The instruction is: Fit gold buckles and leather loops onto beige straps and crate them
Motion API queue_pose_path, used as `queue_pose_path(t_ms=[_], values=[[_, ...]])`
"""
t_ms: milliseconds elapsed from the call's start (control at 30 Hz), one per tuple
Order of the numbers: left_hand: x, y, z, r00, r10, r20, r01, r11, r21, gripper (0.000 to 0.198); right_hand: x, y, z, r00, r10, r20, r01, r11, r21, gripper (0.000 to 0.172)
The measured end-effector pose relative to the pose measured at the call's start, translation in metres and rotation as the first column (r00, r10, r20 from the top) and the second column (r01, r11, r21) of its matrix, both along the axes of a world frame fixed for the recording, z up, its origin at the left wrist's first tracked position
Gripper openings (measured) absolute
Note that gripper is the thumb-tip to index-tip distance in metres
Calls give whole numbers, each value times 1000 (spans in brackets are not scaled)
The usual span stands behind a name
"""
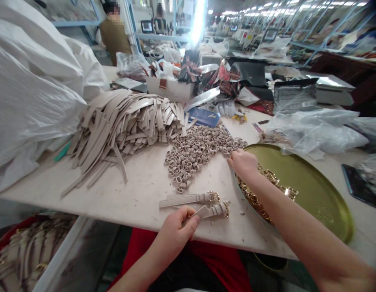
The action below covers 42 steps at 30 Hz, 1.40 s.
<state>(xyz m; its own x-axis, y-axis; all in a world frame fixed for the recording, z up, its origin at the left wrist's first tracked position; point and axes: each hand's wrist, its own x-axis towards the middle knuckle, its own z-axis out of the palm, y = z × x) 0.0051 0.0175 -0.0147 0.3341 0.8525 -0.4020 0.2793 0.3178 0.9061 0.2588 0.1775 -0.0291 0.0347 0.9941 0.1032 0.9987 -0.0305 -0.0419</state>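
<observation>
Left hand (174,231): closed around the tail of a beige leather strap (203,212), its gold buckle (225,209) resting on the table.
Right hand (243,164): fingers curled down beside the beige loops (194,152), over the tray rim; whether it holds anything is hidden.
Second strap (188,199): flat on the white table (139,190), just above the first, gold-buckled.
Round brass tray (309,190): holds gold buckles (254,198).
Beige strips (129,121): heaped beside the loops.
Blue booklet (203,117): print unreadable.
White cardboard box (169,90): stuffed with plastic and patterned material.
Bin (23,253): lower left, holds finished buckled straps.
</observation>
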Motion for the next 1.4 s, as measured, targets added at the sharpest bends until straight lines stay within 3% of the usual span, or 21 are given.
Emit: queue_pose_path(t_ms=[67,100,133,200,267,300,367,433,533,600,700,833,933,1100,1167,1233,1400], values=[[0,6,2,999,36,-8,-36,999,23,23,-9,-6,-3,985,58,-162,-60,998,-11,14],[0,9,4,998,62,-7,-62,997,36,24,-15,-15,-2,936,84,-341,-102,994,-34,15],[0,11,6,996,94,-3,-94,994,54,25,-23,-28,-1,822,86,-563,-150,986,-68,16],[2,14,11,986,165,11,-166,981,102,25,-41,-61,5,377,-78,-923,-259,948,-185,21],[5,13,15,977,215,13,-214,964,157,24,-61,-95,11,-13,-324,-946,-345,889,-300,23],[7,11,16,976,218,0,-214,960,181,23,-70,-111,13,-142,-393,-908,-363,874,-322,23],[8,3,17,980,191,-57,-174,959,225,23,-84,-136,15,-297,-422,-857,-349,883,-314,22],[7,-6,18,980,149,-129,-112,960,255,22,-90,-152,14,-314,-353,-881,-302,917,-260,20],[3,-19,21,980,68,-186,-15,962,273,20,-89,-166,15,-167,-222,-961,-276,946,-171,19],[2,-26,25,981,12,-195,44,960,277,20,-86,-174,18,-52,-174,-983,-336,930,-147,22],[2,-37,30,989,-29,-142,67,960,271,15,-84,-186,24,0,-179,-984,-397,903,-164,24],[3,-51,32,997,-46,68,28,969,247,24,-89,-202,30,-119,-252,-960,-341,919,-199,24],[2,-57,30,993,-32,114,6,975,224,24,-96,-213,33,-176,-279,-944,-379,904,-196,24],[-4,-60,27,997,-7,74,-7,982,188,22,-95,-222,31,-314,-336,-888,-403,894,-196,34],[-5,-61,26,998,-1,56,-10,983,186,25,-94,-223,29,-362,-384,-849,-393,889,-235,30],[-6,-62,25,1000,18,13,-21,981,195,26,-96,-225,27,-369,-428,-825,-400,874,-274,25],[-7,-59,20,981,58,-183,-17,975,220,24,-103,-226,19,-356,-562,-747,-540,776,-326,32]])
